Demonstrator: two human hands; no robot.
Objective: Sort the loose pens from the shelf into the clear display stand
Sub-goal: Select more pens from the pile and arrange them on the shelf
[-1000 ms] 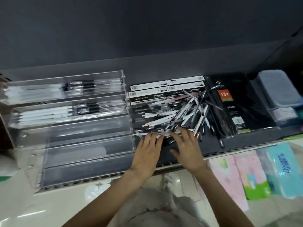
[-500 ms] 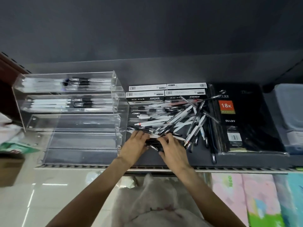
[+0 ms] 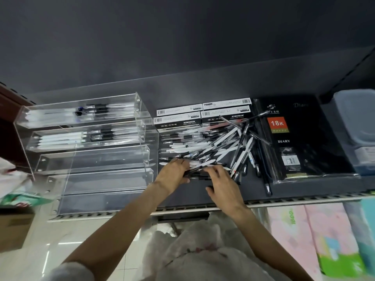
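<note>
A heap of loose black and white pens [image 3: 213, 142] lies on the dark shelf [image 3: 253, 191], right of the clear stepped display stand [image 3: 95, 157]. The stand's two upper tiers hold rows of white and black pens [image 3: 81, 136]. At the heap's near edge my left hand [image 3: 172, 175] grips a small bundle of dark pens [image 3: 195, 173], fingers over it and thumb under. My right hand [image 3: 223, 185] lays its fingers over the bundle's right end, thumb spread apart.
Black-and-white pen boxes [image 3: 203, 114] stand behind the heap. A black wrapped diary [image 3: 294, 138] lies to the right, with grey plastic boxes [image 3: 357, 122] beyond it. Tissue packs [image 3: 316, 236] sit below the shelf, and a cardboard box [image 3: 14, 228] is at lower left.
Both hands drew pens from the heap toward the shelf's front and came together. My left hand has curled round a bundle of dark pens.
</note>
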